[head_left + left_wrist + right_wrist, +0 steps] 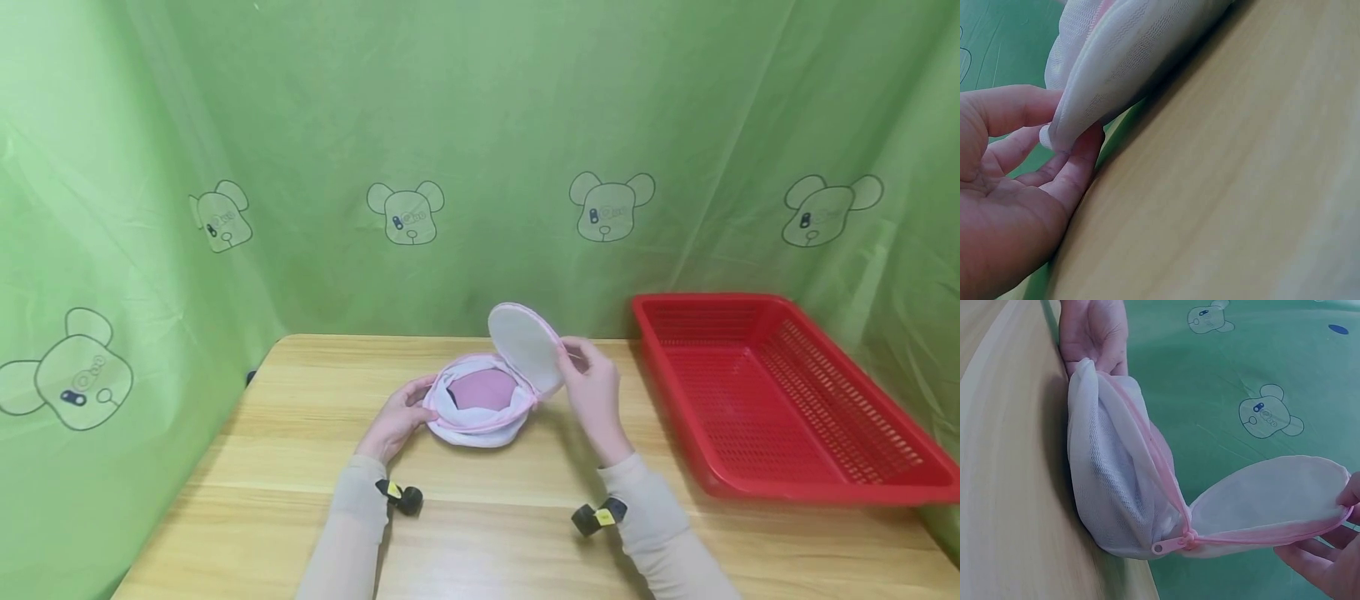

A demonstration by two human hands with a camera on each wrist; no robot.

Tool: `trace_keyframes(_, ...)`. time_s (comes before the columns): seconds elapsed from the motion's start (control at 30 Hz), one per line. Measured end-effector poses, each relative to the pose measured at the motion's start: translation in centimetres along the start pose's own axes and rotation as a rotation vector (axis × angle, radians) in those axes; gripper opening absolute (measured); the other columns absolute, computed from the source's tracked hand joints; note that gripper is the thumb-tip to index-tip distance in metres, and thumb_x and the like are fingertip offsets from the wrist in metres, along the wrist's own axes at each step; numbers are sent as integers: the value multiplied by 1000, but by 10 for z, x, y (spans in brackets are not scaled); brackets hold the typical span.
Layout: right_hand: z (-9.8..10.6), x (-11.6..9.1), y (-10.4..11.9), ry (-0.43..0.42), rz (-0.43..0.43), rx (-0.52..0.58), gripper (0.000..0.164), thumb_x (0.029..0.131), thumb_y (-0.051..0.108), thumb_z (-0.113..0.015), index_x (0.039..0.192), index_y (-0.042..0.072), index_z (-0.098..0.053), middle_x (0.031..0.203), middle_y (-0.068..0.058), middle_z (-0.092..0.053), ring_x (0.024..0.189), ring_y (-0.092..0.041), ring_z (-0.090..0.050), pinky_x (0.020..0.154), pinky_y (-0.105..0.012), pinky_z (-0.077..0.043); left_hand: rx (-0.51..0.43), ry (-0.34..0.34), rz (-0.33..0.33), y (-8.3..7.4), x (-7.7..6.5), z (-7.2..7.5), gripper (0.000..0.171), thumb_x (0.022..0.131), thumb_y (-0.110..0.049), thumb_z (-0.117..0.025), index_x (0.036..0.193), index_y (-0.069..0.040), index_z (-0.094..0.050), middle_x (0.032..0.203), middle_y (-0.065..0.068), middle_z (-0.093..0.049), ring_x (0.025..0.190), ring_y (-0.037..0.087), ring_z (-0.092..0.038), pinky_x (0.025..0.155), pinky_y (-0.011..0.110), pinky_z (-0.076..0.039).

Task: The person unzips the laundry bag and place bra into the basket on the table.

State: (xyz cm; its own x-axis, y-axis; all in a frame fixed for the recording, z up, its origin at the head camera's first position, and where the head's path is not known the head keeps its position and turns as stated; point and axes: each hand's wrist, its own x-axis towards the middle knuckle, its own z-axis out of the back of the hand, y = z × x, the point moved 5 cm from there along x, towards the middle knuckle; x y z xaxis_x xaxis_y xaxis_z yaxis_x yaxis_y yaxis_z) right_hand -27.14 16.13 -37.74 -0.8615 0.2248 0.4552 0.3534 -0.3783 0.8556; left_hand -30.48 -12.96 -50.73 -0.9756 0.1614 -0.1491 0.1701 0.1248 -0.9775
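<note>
A round white mesh laundry bag (480, 437) with pink zipper trim sits on the table, its lid (522, 337) raised on the right. Inside lies a smooth, rounded pink item (483, 389) with a dark patch at its left; the mesh hides its lower part. My left hand (397, 419) pinches the bag's left edge, thumb above and fingers beneath, as the left wrist view shows. With my right hand (596, 396) I hold the lid's rim between thumb and fingers. A pink zipper pull (1169, 545) hangs by the hinge corner in the right wrist view.
A large red plastic basket (708, 450) stands on the right side of the wooden table (300, 517), close to my right hand. Green curtain (495, 108) with bear prints encloses the table at the back and sides.
</note>
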Motion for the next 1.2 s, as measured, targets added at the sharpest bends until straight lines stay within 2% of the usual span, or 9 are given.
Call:
trace_keyframes(0.07,2,1,-3,-10,-32,28,18,93,8,-63,107,-2,-68,110,-21,-71,100,-30,-70,85,-18,-57,0,0,-1,0,0,0,73,74,19,-59,142,-6,-46,150,18,-42,113,20,-59,92,26,-55)
trace_keyframes(0.17,6,1,-7,-21,-84,68,20,93,9,-62,109,-2,-68,111,-21,-70,97,-17,-68,82,-9,-53,4,2,-4,0,0,0,73,75,18,-59,142,-7,-46,150,19,-43,113,21,-59,92,26,-55)
trace_keyframes(0.33,10,0,-12,-19,-172,155,24,94,13,-62,112,-2,-66,111,-19,-68,88,2,-63,75,-10,-55,2,4,0,-1,0,0,74,74,18,-59,142,-8,-46,150,17,-42,122,25,-55,95,28,-54)
trace_keyframes(0.43,12,-1,-17,-20,-227,206,26,95,17,-63,113,-2,-65,104,-6,-68,85,1,-63,72,-13,-56,-4,5,3,-1,1,0,74,75,19,-59,143,-9,-46,150,18,-42,124,27,-54,96,29,-54)
trace_keyframes(0.57,12,0,-21,-31,-294,321,28,95,15,-63,115,-4,-61,96,8,-64,88,-5,-63,75,-18,-59,-19,-6,10,-2,2,2,75,74,20,-57,143,-10,-46,149,19,-43,115,25,-58,92,28,-56)
trace_keyframes(0.7,13,0,-25,-52,-340,418,27,95,12,-61,116,-5,-59,97,7,-62,90,-8,-63,78,-23,-60,-30,-15,15,-3,1,4,76,73,21,-56,142,-10,-47,148,19,-44,106,20,-61,87,26,-57)
trace_keyframes(0.9,16,-1,-32,-80,-387,520,23,94,11,-63,113,-3,-59,99,1,-63,93,-12,-63,80,-27,-61,-28,-19,20,-3,-1,5,75,74,21,-57,141,-11,-48,147,19,-45,106,20,-61,86,26,-57)
trace_keyframes(1.07,20,-3,-37,-107,-412,604,8,94,4,-61,102,4,-62,94,2,-62,91,-12,-60,77,-28,-61,-26,-16,25,-3,-2,5,75,74,21,-57,142,-12,-47,146,18,-45,104,20,-60,86,26,-56)
trace_keyframes(1.2,24,-4,-41,-125,-444,641,10,92,-1,-59,93,9,-62,86,5,-60,84,-10,-57,71,-25,-61,-33,-17,23,-3,-3,5,76,73,21,-57,142,-11,-47,147,19,-44,104,20,-60,86,25,-57)
